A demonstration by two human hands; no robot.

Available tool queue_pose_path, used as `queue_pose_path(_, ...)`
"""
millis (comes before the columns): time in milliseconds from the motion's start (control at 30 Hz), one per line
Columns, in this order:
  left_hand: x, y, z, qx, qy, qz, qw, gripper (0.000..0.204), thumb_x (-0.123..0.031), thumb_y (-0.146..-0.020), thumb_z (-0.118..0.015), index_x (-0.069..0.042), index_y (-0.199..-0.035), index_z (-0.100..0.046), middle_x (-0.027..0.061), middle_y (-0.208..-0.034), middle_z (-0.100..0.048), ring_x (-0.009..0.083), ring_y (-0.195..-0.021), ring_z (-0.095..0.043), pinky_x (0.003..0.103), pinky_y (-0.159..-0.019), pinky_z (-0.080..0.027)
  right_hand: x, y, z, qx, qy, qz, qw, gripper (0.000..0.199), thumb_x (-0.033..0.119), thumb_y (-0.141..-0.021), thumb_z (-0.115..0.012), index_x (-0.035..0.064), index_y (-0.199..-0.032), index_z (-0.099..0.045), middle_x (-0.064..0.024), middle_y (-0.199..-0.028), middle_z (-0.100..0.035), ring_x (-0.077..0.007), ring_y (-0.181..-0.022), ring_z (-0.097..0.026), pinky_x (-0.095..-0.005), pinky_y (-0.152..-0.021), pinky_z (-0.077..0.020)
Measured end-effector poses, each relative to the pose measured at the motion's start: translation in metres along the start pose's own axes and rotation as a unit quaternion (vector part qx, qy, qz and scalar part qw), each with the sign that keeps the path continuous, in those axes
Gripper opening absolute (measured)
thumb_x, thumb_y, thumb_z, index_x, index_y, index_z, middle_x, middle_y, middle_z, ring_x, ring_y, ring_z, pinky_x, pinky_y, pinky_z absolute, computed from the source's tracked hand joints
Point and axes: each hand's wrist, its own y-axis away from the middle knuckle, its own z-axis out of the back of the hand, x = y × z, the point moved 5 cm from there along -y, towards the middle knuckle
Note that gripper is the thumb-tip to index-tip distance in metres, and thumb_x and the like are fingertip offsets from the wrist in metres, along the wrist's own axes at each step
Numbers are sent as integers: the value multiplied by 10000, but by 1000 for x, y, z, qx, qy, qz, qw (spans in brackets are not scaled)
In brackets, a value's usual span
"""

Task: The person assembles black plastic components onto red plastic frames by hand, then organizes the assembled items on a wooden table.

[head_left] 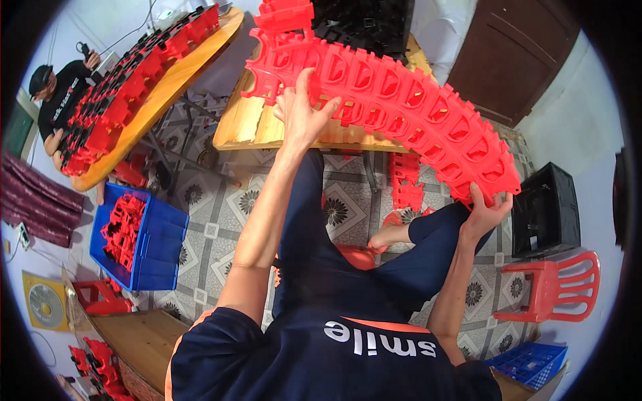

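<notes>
Main item: long curved red plastic chain of open, rib-sided links [401,97], arcing from 11 o'clock over to 3, its left part over the near table, its right end out past the edge toward the person's knee. Left hand [302,110] at 12 is on the chain near its left end, thumb and index spread wide, other fingers curled at the near edge; can't tell if it bears load. Right hand [487,212] just past 3 is closed on the right end, thumb on the near side. So the chain spans between the hands and bows away from the body. Likely held at both ends because a linked strip like that would sag or flex otherwise; table probably backs up the left part. Under it: pale yellow wooden table [241,127] at 12, with a black object [361,27] on it, type unclear. Short red plastic link strip [406,180] hangs or stands below the table edge, about 2:30. Further out: second wooden table [224,33] at 10 to 11 carrying rows of red-and-black plastic links [144,73], co-worker in a dark shirt [63,100] beyond. Blue rectangular plastic bin [160,244] at 9 full of loose red plastic pieces [122,224], presumably kept within reach. Black open-fronted box [545,210] at 3, red plastic chair [568,287] at 4.
</notes>
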Motion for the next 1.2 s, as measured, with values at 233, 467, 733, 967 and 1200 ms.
queue_pose_path(233,24,17,16,5,-26,44,999,851,-407,-704,-801,-242,-1433,-394,213,-1057,-528,375,-1063,-439,497,-939,-303,-12,-2,-23,59,0,-29,998,774,-116,-741,-742,-15,-1395,-341,-149,-1161,-572,-225,-1038,-596,-326,-867,-522)
queue_pose_path(467,39,25,25,2,-17,60,998,896,-394,-689,-805,-220,-1446,-360,230,-1126,-512,377,-1084,-434,514,-975,-286,-18,-8,-50,111,-55,-29,992,757,-106,-757,-734,-31,-1389,-326,-150,-1167,-565,-223,-1028,-597,-322,-876,-517)
queue_pose_path(733,50,26,13,-13,14,70,997,904,-364,-690,-815,-210,-1450,-349,201,-1136,-503,349,-1095,-418,502,-979,-289,-26,-20,-62,120,-19,-1,993,762,-113,-760,-730,-31,-1391,-311,-152,-1182,-559,-231,-1061,-588,-332,-907,-510)
queue_pose_path(967,38,21,-1,16,57,92,994,888,-325,-709,-824,-199,-1453,-356,207,-1291,-490,377,-1213,-419,496,-1039,-325,-14,-37,-44,106,8,29,994,761,-121,-761,-728,-34,-1385,-300,-173,-1222,-569,-240,-1105,-578,-353,-924,-518)
queue_pose_path(1200,38,22,13,15,62,70,996,883,-306,-716,-831,-180,-1454,-363,201,-1294,-488,362,-1214,-437,476,-1049,-337,-19,-32,-41,97,-17,18,995,764,-119,-773,-721,-33,-1397,-289,-187,-1295,-528,-250,-1138,-562,-362,-938,-518)
